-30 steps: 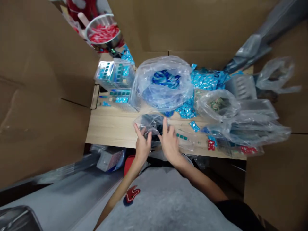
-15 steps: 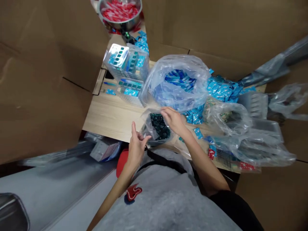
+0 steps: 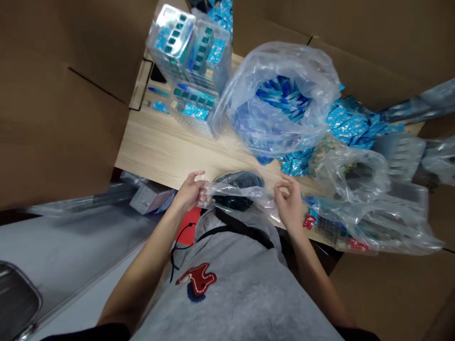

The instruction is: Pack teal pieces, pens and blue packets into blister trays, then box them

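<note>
A clear plastic bag (image 3: 236,190) with dark green-black pieces (image 3: 232,202) inside lies at the table's front edge, close to my body. My left hand (image 3: 192,192) pinches the left end of its rim. At the right end, the fingers of my right hand (image 3: 288,198) are closed in a pinch on the rim. The mouth is stretched wide between both hands, and its film partly covers the pieces. Just behind stands a large plastic bag (image 3: 245,128) of blue-and-white pens (image 3: 284,97).
Stacked clear boxes (image 3: 195,71) with green pieces and blue packets stand at back left. Blue packets (image 3: 351,123) are heaped on the right, near loose clear bags (image 3: 384,213). Cardboard walls (image 3: 71,104) enclose the wooden table (image 3: 156,149).
My hands have moved apart, drawing the small bag's mouth wide and flat. The bag is nearer my body, and its pieces are less visible. The view has shifted closer to the table.
</note>
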`<state>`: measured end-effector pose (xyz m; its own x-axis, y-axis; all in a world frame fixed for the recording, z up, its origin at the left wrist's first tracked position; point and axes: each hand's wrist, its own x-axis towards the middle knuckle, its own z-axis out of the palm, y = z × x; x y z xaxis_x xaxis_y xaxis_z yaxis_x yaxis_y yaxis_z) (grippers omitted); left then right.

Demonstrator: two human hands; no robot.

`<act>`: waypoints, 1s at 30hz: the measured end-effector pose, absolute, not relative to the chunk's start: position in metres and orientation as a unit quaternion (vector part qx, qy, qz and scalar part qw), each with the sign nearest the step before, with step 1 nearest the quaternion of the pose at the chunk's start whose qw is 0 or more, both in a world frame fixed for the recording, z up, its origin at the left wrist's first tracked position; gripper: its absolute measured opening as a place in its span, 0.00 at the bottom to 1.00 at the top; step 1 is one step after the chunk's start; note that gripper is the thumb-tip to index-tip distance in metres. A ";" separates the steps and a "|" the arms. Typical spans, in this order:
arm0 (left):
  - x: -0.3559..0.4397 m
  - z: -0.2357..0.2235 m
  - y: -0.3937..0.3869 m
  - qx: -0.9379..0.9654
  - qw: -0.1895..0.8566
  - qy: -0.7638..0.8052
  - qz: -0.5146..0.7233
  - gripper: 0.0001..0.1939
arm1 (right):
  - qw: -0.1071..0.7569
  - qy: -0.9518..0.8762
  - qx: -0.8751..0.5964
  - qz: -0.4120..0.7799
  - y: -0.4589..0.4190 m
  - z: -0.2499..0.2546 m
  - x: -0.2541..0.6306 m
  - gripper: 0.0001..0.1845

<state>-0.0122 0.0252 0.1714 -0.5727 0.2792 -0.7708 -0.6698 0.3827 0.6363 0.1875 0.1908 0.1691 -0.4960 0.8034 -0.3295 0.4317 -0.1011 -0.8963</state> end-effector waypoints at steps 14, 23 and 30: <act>-0.007 0.188 0.060 0.286 0.337 0.820 0.363 0.19 | 0.025 -0.525 -0.406 0.748 0.210 0.158 0.164 0.30; -0.013 0.174 0.080 0.138 0.386 0.822 0.396 0.12 | 0.075 -0.704 -0.468 0.528 0.196 0.170 0.182 0.18; 0.039 0.209 0.050 0.199 0.202 0.957 0.063 0.40 | -0.141 -0.828 -0.469 0.274 0.164 0.191 0.188 0.26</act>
<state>0.0388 0.0498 0.2088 -0.8393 0.4068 -0.3605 0.3559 0.9126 0.2012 0.1878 0.1643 0.1908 -0.5209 0.6984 -0.4908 0.8533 0.4108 -0.3211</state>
